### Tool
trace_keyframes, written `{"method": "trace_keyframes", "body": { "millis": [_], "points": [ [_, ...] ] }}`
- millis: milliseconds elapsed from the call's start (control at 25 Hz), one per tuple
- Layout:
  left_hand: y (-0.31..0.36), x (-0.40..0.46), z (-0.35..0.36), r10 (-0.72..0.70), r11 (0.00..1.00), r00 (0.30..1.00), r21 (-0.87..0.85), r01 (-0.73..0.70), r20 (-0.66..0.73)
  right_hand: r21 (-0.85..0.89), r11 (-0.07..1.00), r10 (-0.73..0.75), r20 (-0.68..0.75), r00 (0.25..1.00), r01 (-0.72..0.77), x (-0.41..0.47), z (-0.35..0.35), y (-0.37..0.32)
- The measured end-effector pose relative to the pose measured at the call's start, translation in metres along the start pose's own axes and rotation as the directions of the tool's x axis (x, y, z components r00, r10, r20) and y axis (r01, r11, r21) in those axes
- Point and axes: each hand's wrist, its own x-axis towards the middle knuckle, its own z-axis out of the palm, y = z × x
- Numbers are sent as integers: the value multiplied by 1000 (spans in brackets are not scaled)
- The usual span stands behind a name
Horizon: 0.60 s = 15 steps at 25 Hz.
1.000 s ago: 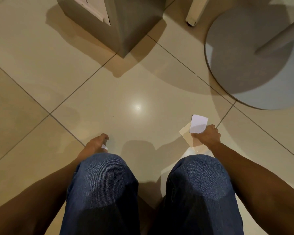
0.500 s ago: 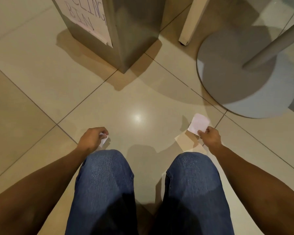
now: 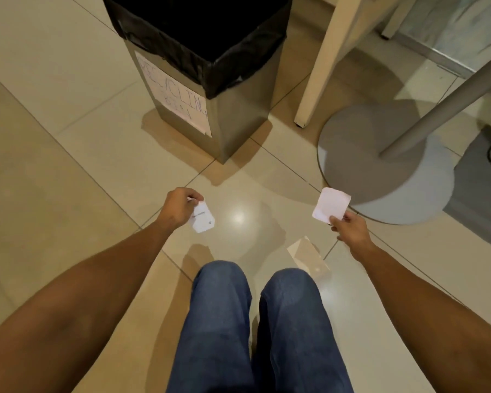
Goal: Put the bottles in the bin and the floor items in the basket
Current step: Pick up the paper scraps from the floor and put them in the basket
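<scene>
Left hand: the left hand [image 3: 180,207] is raised above the tiled floor, left of centre, fingers curled and pinching a small white paper tag [image 3: 203,221] at its upper edge.
White tag: a rectangular card with a line of small dark print and a dot near one corner; it hangs below the fingers, tilted, clear of the floor.
Right hand: the right hand [image 3: 349,228] is held right of centre, thumb and fingers pinching the near edge of a pale pink-white square slip of paper [image 3: 331,205].
Pink-white slip: slightly curled, blank on the visible face, standing up and away from the hand, in front of the grey round pedestal base [image 3: 380,165].
Floor item: a pale beige rectangular card [image 3: 308,256] lies flat on the glossy beige tiled floor [image 3: 68,165], just beside the person's right knee, near the right hand but apart from it.
Bin: a grey square metal bin [image 3: 238,123] with a black liner stands at the far centre, bearing a handwritten white paper label [image 3: 176,95].
Legs: blue denim knees [image 3: 255,321] fill the near centre.
Furniture: a cream table leg [image 3: 326,58] stands right of the bin.
</scene>
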Motion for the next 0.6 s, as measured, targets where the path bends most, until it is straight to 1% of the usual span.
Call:
{"method": "trace_keyframes", "body": {
  "millis": [120,200,280,360,440,600],
  "points": [
    [45,-43,-43,-42,999,999,-21,42,-3,55,998,19,13,1000,-20,-56,-23,-45],
    [79,-75,-75,-38,999,999,-10,38,2,65,997,27,31,999,-29,-97,-42,-78],
    [110,-109,-105,-17,1000,999,-9,17,35,66,997,25,63,998,-29,-138,-60,-108],
    [139,-141,-134,-41,998,998,-42,43,47,79,995,53,75,996,-59,-176,-77,-138],
    [169,-176,-165,-85,995,996,-52,87,41,115,990,78,78,994,-87,-219,-96,-168],
    [221,-231,-220,-117,988,993,-101,116,3,137,987,75,92,993,-87,-289,-124,-226]
  ]
}}
